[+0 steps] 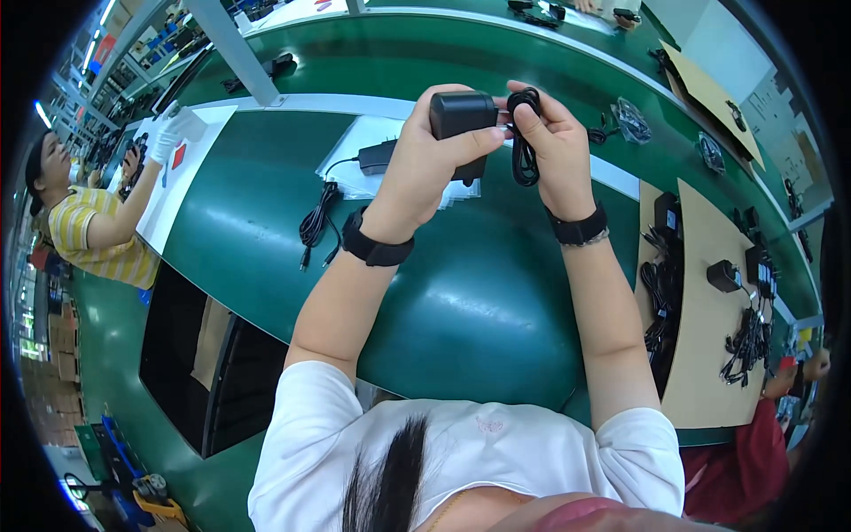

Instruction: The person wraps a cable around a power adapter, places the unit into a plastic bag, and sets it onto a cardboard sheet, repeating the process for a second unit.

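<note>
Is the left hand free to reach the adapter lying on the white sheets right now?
Probably not: the left hand grips a black power adapter, raised above the lying adapter; nothing else blocks it.

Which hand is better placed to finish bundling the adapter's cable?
Probably the right hand: its fingers already pinch the coiled cable, so it can keep gathering the loops. The left hand is wrapped around the adapter, and letting go would free the block.
</note>
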`<state>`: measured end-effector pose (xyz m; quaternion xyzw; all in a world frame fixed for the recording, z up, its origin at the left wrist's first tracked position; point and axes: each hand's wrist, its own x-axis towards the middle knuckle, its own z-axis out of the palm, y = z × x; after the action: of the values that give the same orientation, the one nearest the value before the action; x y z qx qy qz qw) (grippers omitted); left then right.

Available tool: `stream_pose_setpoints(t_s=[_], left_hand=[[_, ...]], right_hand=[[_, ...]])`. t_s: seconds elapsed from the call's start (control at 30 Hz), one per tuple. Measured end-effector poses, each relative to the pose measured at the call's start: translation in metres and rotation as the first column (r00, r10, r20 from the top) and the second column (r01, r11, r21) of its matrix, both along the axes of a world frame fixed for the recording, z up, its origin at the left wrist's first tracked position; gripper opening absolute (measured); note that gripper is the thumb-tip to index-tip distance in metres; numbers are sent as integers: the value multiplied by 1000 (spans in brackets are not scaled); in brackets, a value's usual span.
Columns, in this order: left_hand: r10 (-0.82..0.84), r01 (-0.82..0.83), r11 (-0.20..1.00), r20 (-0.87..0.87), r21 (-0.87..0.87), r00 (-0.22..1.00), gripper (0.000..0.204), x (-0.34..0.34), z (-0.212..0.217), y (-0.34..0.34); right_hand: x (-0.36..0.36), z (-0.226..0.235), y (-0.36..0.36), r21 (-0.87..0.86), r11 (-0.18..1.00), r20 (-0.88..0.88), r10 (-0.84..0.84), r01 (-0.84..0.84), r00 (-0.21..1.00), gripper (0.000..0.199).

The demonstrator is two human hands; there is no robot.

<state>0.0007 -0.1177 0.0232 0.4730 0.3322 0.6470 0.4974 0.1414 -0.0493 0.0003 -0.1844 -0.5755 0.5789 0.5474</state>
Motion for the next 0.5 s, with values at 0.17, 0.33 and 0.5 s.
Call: stream_pose_setpoints(t_s=[0.17, 0.33, 0.5], left_hand=[[40, -40, 999, -33, 15, 999, 45, 5, -1, 5], [39, -39, 999, -19, 36, 999, 43, 12, -6, 11], [105, -102, 993, -72, 53, 992, 33, 15, -11, 11]], right_hand=[[-1, 7, -8, 114, 993, -18, 19, -17, 1000, 34], [1, 9, -6, 161, 985, 99, -82, 65, 992, 32], [-3, 2, -12, 60, 997, 58, 35, -38, 998, 29]])
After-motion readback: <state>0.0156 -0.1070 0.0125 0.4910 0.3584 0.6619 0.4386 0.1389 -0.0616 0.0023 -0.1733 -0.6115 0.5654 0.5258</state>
